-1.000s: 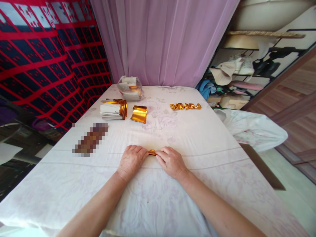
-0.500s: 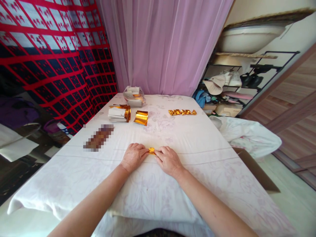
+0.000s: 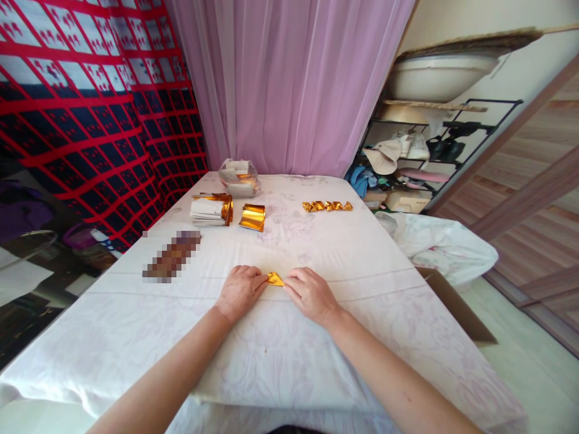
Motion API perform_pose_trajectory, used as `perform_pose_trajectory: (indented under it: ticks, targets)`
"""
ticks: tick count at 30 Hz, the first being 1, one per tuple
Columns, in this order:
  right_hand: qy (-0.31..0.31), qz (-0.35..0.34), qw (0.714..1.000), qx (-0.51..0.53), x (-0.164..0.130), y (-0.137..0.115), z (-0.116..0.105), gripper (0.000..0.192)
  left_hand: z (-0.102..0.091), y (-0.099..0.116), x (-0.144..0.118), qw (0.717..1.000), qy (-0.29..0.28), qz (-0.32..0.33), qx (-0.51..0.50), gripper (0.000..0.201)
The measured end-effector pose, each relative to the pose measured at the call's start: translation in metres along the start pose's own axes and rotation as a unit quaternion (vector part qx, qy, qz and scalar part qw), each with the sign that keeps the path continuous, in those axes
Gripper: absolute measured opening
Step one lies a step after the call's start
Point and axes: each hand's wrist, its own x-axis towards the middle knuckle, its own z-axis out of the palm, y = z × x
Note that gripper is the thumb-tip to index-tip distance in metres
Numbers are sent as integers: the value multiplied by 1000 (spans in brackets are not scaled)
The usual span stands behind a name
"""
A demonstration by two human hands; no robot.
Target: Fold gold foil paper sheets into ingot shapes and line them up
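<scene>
A small piece of gold foil paper [image 3: 275, 279], folded to a pointed shape, lies between my hands near the middle of the table. My left hand [image 3: 242, 292] pinches its left end with thumb and fingers. At the right tip, my right hand [image 3: 313, 294] has its thumb and fingertips closed on the foil. Both hands rest low over the cloth. Farther back are a short stack of gold foil sheets [image 3: 252, 217] and a thicker stack of white-backed foil sheets [image 3: 208, 211]. A row of folded gold foil pieces [image 3: 327, 206] sits at the back right.
A clear plastic bag [image 3: 239, 178] with more paper stands at the table's far edge. On the left lies a pixelated brown item [image 3: 172, 258]. White floral cloth [image 3: 289, 361] covers the table. A cardboard box [image 3: 456, 304] and a shelf rack [image 3: 420, 138] are on the right.
The foil between my hands has gone from a short flat strip to a pointed, triangular shape. My right hand has shifted slightly away from my left. The camera view has turned a little to the right.
</scene>
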Motion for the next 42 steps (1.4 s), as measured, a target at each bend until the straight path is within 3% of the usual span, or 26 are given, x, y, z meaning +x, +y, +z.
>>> perform_pose_trajectory:
  ticks: [2,9,15,26,32,42]
  targets:
    - [-8,76,996,37,12,-6,10,15,0,0,0,1000,-3,0,-10,23]
    - [-42,142,988,40,25,-13,35,8,0,-9,3,997,-6,-34,-76,18]
    - [-57,116,990,54,14,-7,27,5,3,-14,0,995,5,-40,-92,18]
    - [-64,92,994,17,14,-7,29,8,-4,-4,-10,996,65,-22,60,35]
    - [-72,98,992,12,16,-8,28,10,-2,-7,-10,995,88,-39,9,39]
    - [-46,104,993,39,17,-8,30,12,-5,-8,-5,995,73,-55,-39,39]
